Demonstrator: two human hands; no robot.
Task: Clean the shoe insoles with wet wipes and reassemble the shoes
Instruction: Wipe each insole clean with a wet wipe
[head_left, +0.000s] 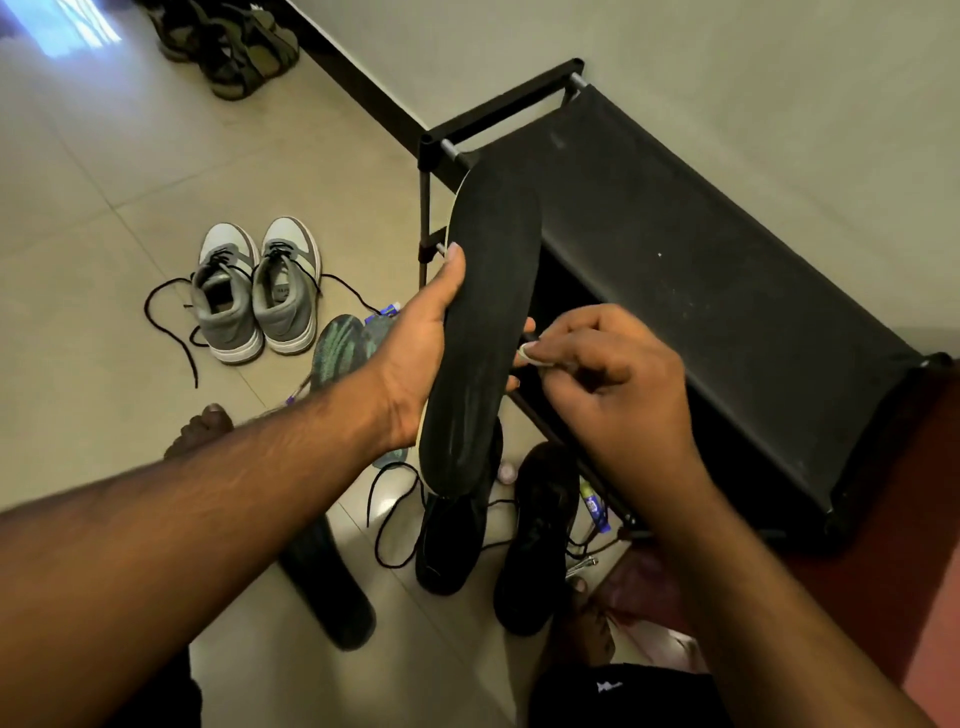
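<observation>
My left hand (422, 348) grips a long black insole (485, 312) by its edge, holding it upright over the floor. My right hand (602, 374) pinches a small crumpled white wet wipe (532, 356) against the insole's right edge. Below the insole stand two black shoes (537, 540) with loose laces. A second black insole (332, 587) lies on the floor under my left forearm. Green patterned insoles (337, 345) lie beside a pair of grey and white sneakers (260, 291).
A black fabric shoe rack (701, 291) stands against the wall on the right. Olive sandals (234, 47) lie at the far top left. A small tube (595, 512) lies by the rack's base. My bare feet (202, 428) rest on the tiled floor.
</observation>
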